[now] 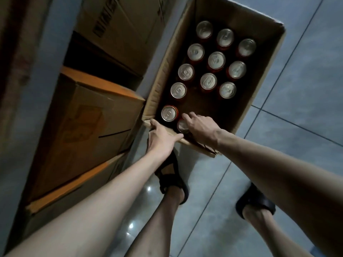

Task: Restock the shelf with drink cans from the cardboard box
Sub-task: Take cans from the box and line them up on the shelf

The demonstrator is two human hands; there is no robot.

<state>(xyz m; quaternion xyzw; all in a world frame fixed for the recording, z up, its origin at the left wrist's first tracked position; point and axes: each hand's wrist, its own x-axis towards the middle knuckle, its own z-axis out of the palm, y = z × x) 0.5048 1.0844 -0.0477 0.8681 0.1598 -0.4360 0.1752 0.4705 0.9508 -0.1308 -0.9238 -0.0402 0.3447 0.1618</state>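
Observation:
An open cardboard box (267,58) stands on the tiled floor with several upright drink cans inside, silver tops up, such as one in the middle (216,60). My left hand (163,138) grips the box's near rim at its left corner, fingers over the edge. My right hand (201,127) reaches into the near end and its fingers curl round the top of a can (181,125) next to another can (168,113). No shelf is in sight.
Closed cardboard boxes (87,123) are stacked at the left, close against the open box. Grey floor tiles (300,101) spread to the right. My two feet in dark sandals (172,175) stand just behind the box.

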